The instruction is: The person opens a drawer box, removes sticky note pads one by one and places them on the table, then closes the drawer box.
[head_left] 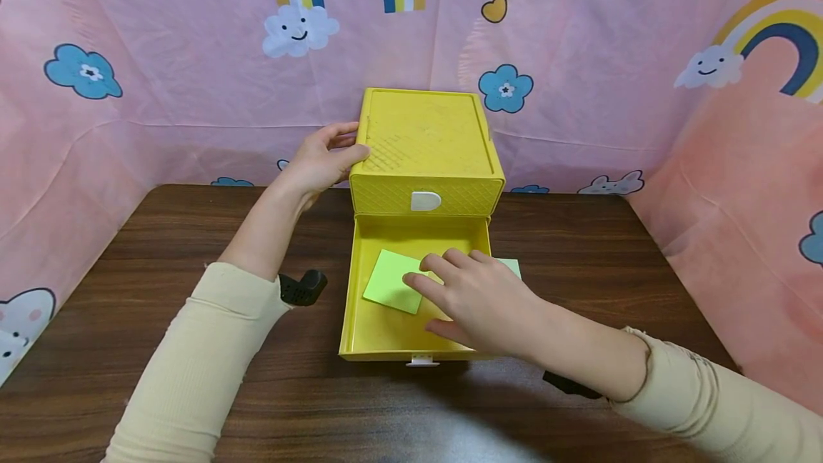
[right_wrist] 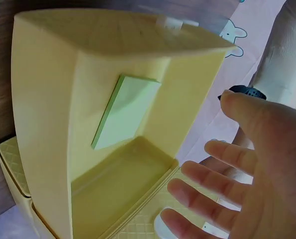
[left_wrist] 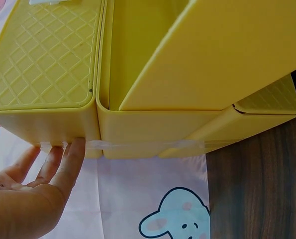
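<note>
A yellow drawer box (head_left: pixel 427 134) stands on the table with one drawer (head_left: pixel 386 334) pulled out, between pushed-in drawers above and below it. My left hand (head_left: pixel 321 156) touches the box's left side near the top, its thumb at the top edge. In the left wrist view the fingers (left_wrist: pixel 70 167) press against the side wall. On the drawer's floor lies a bright green sticky-note pad (head_left: pixel 392 281), tilted relative to the walls. My right hand (head_left: pixel 482 299) hovers over the drawer's right part with fingers spread, holding nothing. The right wrist view shows the pad (right_wrist: pixel 128 112) apart from the fingers.
A pale paper square (head_left: pixel 511 265) shows just right of the drawer, mostly hidden by my right hand. White tabs mark the top drawer (head_left: pixel 426 200) and the pulled-out one. Behind the dark wooden table (head_left: pixel 257 391) hangs a pink patterned cloth (head_left: pixel 193 77).
</note>
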Demonstrator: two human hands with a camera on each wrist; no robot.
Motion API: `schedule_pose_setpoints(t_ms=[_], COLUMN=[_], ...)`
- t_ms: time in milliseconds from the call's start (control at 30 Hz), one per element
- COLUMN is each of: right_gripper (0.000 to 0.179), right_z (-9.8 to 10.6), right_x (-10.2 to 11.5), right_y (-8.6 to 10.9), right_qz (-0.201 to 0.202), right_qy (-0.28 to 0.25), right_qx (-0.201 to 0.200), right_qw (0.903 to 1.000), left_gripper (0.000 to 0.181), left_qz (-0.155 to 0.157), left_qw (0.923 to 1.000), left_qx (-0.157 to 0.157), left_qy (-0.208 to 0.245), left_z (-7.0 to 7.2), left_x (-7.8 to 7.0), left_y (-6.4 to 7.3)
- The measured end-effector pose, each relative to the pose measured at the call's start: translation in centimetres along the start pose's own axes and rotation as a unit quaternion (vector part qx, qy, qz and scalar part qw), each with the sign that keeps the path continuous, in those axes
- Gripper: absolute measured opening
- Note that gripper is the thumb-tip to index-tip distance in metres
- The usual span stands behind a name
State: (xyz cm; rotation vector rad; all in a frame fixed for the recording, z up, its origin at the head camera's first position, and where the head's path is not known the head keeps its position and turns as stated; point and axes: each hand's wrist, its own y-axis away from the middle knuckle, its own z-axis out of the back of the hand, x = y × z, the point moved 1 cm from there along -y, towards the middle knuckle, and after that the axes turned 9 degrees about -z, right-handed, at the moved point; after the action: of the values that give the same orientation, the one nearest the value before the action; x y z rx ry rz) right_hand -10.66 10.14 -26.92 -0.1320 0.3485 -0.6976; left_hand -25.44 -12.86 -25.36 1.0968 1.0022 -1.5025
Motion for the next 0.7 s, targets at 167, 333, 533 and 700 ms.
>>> schedule_pose_setpoints(t_ms=[167,333,533,700], right_gripper=[0.055,0.06,0.066,0.067], right_z=[-0.1,-0.3,-0.7,-1.2], right_x=[-0.5,-0.8,-1.3,-1.6], right_y=[-0.7,-1.4,-2.6,-3.6], right_qz=[-0.001,-0.008,-0.042,-0.056], right_qy=[0.002,0.006,-0.008,-0.022], right_qx=[0.014,0.053,0.134,0.167], right_qw=[0.9999,0.9985,0.9901,0.9842], left_gripper=[0.056,0.056,0.057,0.057], left_qz=[-0.001,-0.001,0.003,0.001], left_qw=[1.0,1.0,1.0,1.0], left_qx=[-0.004,-0.005,-0.004,-0.001], left_qy=[-0.005,-0.007,-0.005,-0.005], left_z=[0.0,0.0,0.1,0.1], left_x=[0.0,0.0,-0.1,0.0], left_y=[-0.1,-0.1,-0.1,-0.2])
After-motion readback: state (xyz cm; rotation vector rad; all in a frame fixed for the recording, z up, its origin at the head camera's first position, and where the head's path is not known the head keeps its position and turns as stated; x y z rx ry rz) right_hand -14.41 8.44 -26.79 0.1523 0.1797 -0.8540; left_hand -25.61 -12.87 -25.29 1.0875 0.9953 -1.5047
